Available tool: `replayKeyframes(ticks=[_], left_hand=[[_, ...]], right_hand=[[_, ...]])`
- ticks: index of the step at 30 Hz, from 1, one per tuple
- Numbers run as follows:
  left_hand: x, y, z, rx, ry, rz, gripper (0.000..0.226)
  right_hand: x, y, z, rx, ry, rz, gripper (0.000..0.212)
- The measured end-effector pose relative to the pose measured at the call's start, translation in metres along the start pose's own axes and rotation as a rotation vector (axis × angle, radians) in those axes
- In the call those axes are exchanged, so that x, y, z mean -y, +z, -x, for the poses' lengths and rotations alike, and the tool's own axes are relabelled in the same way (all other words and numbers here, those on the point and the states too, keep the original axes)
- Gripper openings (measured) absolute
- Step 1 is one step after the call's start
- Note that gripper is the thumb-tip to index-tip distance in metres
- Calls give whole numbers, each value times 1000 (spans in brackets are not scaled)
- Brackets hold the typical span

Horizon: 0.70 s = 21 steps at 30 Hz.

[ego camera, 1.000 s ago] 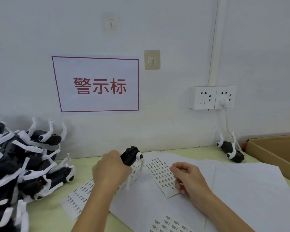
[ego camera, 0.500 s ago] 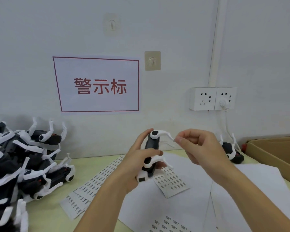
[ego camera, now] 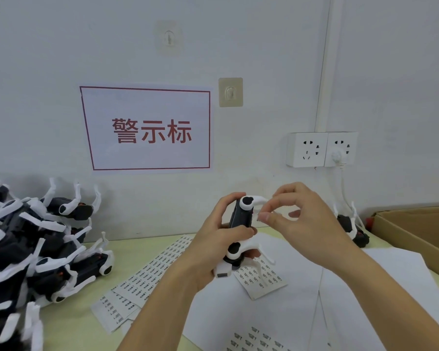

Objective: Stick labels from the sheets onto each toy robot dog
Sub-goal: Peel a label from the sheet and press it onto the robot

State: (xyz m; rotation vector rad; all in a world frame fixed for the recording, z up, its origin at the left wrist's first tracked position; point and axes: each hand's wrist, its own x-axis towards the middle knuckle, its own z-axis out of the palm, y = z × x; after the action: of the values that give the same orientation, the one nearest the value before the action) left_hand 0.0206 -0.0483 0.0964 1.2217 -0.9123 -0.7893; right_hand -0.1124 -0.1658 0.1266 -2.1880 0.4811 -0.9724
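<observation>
Far left, a pile of toy robot dogs (ego camera: 36,249) waits on the counter (ego camera: 69,323), w/ label sheets (ego camera: 147,279) spread beside it. The left hand (ego camera: 213,252) grips 1 toy robot dog (ego camera: 240,224) upright above the sheets, fingers wrapped round its dark body. The right hand (ego camera: 302,224) has thumb and forefinger pinched together just beside the dog's upper white leg; presumably a label sits there, too small to confirm. Good practice: steady the dog, lay 1 edge on a flat panel, then press across w/o creasing. A 2nd dog (ego camera: 352,226) lies near the cardboard box (ego camera: 416,231), right.
</observation>
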Motion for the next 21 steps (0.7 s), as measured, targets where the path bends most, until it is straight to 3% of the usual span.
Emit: replayKeyframes(ticks=[9,21], left_hand=[[-1,4,1,51,-8,1,65],[-4,5,3,57,-34,2,62]], right_hand=[[4,1,2,88,61,-179,17],[4,3,2,76,36,-106,16]])
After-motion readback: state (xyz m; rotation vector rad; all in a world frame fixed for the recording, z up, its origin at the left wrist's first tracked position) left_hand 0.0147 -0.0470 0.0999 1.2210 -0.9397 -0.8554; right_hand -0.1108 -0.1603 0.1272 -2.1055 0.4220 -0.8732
